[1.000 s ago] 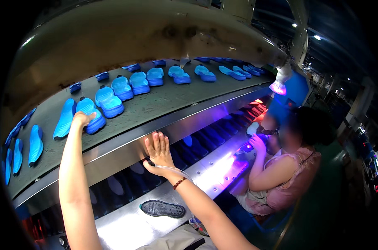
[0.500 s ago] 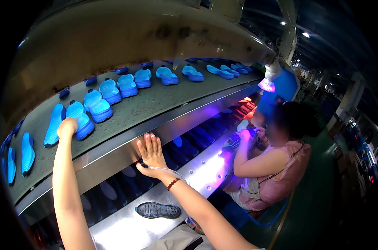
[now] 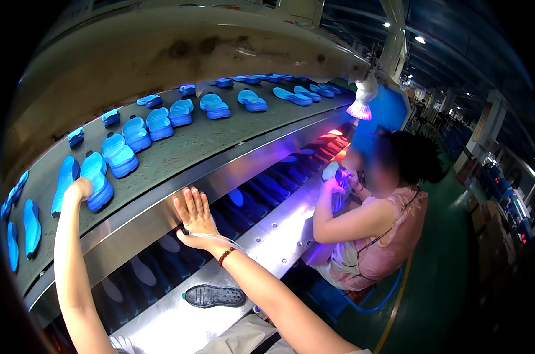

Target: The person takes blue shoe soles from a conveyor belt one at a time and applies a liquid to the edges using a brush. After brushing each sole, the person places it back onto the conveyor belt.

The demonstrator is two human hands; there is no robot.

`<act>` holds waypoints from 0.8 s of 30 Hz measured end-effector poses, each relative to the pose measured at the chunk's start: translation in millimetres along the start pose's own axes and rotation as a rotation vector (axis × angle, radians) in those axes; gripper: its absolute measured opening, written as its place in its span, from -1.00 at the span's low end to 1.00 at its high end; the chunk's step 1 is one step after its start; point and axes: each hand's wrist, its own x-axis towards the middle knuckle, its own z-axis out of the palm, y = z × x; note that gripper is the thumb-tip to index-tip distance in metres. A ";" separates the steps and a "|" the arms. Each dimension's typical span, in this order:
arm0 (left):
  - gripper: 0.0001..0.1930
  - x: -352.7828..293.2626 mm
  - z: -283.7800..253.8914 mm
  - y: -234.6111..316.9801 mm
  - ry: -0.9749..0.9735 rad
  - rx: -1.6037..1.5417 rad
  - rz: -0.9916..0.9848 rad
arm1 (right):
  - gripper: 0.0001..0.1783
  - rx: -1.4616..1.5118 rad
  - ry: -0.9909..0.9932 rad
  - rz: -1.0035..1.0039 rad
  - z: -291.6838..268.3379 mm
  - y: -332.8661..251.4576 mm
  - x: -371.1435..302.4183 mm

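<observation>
My left hand (image 3: 80, 189) reaches over the dark conveyor belt (image 3: 179, 148), fingers curled around the near-left edge of a blue shoe sole (image 3: 96, 180). Its fingertips are hidden. Close on its left lies another blue sole (image 3: 65, 184), narrower and tilted on its side. My right hand (image 3: 195, 213) is spread flat against the metal side rail (image 3: 155, 213) of the belt and holds nothing. A bead bracelet and a thin pale cord are at that wrist. Below, a black sole (image 3: 214, 296) with a pattern of holes lies on the shiny metal ledge (image 3: 179, 324).
More blue soles (image 3: 120, 154) stand in rows along the belt under a stained metal hood (image 3: 179, 50). Dark soles and pale insoles (image 3: 143, 271) fill the lower level. At right a seated co-worker (image 3: 373, 230) handles a sole under purplish light, near a hanging lamp (image 3: 362, 103).
The view has shifted slightly, so most things sit farther left, and more of the far row of soles shows under the hood. Both hands keep their places on sole and rail.
</observation>
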 end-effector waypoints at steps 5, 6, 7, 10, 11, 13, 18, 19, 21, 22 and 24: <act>-0.73 -29.3 -20.7 -6.2 -0.146 -0.505 -0.072 | 0.03 0.013 0.010 -0.011 -0.4 -0.7 1.6; -0.72 -39.7 -20.2 -0.4 -0.186 -0.524 -0.030 | 0.03 0.007 0.007 -0.015 -0.6 1.1 0.7; -0.74 -52.1 -14.6 11.8 -0.012 -0.361 -0.004 | 0.03 0.002 0.000 -0.013 -0.4 2.9 -1.1; -0.77 -67.4 -19.3 32.1 0.009 -0.094 0.005 | 0.03 -0.001 0.001 -0.011 -2.5 3.6 0.1; -0.80 -72.0 -24.3 42.6 -0.014 0.067 -0.073 | 0.03 0.002 0.004 -0.012 -2.9 3.2 1.1; -0.82 -70.8 -25.6 50.6 -0.042 0.218 -0.101 | 0.02 0.008 0.008 -0.015 -2.8 3.4 1.4; -0.80 -67.6 -22.5 56.1 0.025 0.421 -0.115 | 0.02 0.015 0.013 -0.020 -4.3 5.7 0.9; -0.78 -68.0 -22.3 55.5 0.035 0.421 -0.111 | 0.02 0.015 0.013 -0.020 -3.7 6.8 0.1; -0.77 -65.6 -22.0 54.9 0.038 0.401 -0.086 | 0.02 0.015 0.020 -0.015 -2.3 9.9 0.0; -0.78 -61.5 -20.4 51.8 0.030 0.378 -0.066 | 0.02 0.010 0.014 -0.011 -1.9 11.6 -0.4; -0.78 -48.3 -19.5 32.4 -0.035 0.287 -0.056 | 0.01 0.013 0.003 -0.008 -3.0 9.0 1.4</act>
